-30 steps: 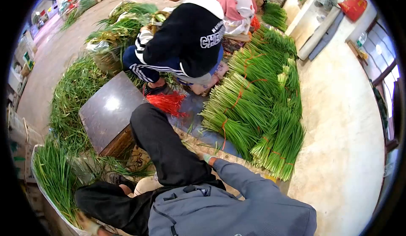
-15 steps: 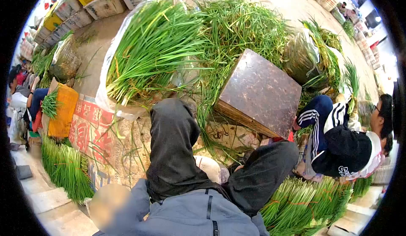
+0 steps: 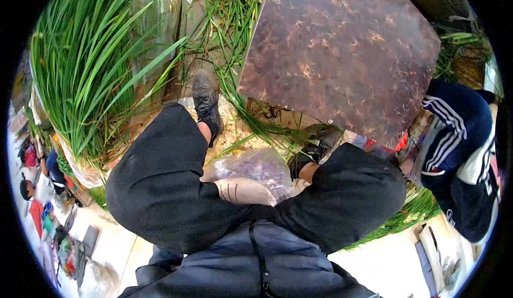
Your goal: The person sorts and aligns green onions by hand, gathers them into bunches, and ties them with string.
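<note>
Both hands outside frame; grip can't be judged. Second ago both showed, one each side; view since swung down, so no handling visible now. Green stalks [image 3: 85, 79] beside left knee [image 3: 165, 132], above white plastic [image 3: 85, 176]; brown table [image 3: 342, 52] ahead right, loose stalks [image 3: 235, 25] between.

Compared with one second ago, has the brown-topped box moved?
No: the brown-topped box still stands to the right of the long greens; only the view shifted.

I lose the worktop [image 3: 342, 57] and the long green leaves [image 3: 88, 57] past the top edge. Both hands are out of view.
</note>
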The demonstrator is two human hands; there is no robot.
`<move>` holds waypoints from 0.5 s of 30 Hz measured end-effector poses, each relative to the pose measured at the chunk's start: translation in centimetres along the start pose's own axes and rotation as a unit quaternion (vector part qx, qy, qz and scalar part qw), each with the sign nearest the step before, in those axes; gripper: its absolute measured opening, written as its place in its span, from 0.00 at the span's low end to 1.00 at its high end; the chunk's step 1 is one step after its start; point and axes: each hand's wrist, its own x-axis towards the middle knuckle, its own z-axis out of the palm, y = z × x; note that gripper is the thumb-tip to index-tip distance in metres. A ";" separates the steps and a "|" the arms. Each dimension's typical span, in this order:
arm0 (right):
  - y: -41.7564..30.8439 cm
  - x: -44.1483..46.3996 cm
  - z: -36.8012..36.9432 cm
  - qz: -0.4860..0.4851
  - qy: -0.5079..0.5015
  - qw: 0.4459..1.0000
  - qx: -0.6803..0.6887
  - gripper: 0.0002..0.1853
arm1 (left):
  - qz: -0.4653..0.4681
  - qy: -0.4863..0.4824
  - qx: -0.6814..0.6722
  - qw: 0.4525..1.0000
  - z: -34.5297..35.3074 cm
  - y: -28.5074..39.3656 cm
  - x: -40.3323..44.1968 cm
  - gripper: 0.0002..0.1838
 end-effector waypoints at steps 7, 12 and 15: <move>-1.9 -1.8 -3.1 0.032 -0.013 0.999 0.017 0.18 | -0.013 -0.009 0.019 1.000 -1.3 4.4 -4.3 0.20; -2.4 -2.2 -3.8 0.036 -0.009 0.999 0.022 0.18 | -0.010 -0.010 0.025 1.000 -2.1 5.9 -5.3 0.19; -2.3 -1.8 -3.9 0.031 0.002 0.999 0.022 0.18 | -0.002 -0.011 0.021 1.000 -1.8 6.3 -4.3 0.19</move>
